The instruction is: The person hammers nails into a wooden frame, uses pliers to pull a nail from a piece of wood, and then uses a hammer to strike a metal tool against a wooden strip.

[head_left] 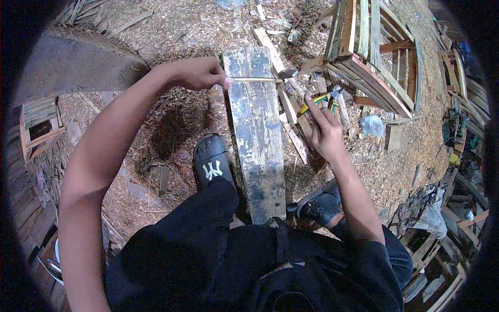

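Observation:
My left hand is closed at the left edge of a worn plank bench. Its fingers pinch the end of a thin, light handle lying across the plank, which leads to the grey head of a hammer just past the right edge. To the right of the bench, my right hand has its fingers around pliers with yellow and green handles. Their metal jaws point up and away from me. The index finger lies stretched along one handle, and the palm side is hidden.
A slatted wooden frame stands on the right. Offcuts and a clear plastic bag lie on the shaving-covered ground. A large timber is at upper left, a small wooden frame below it. My sandalled foot is left of the bench.

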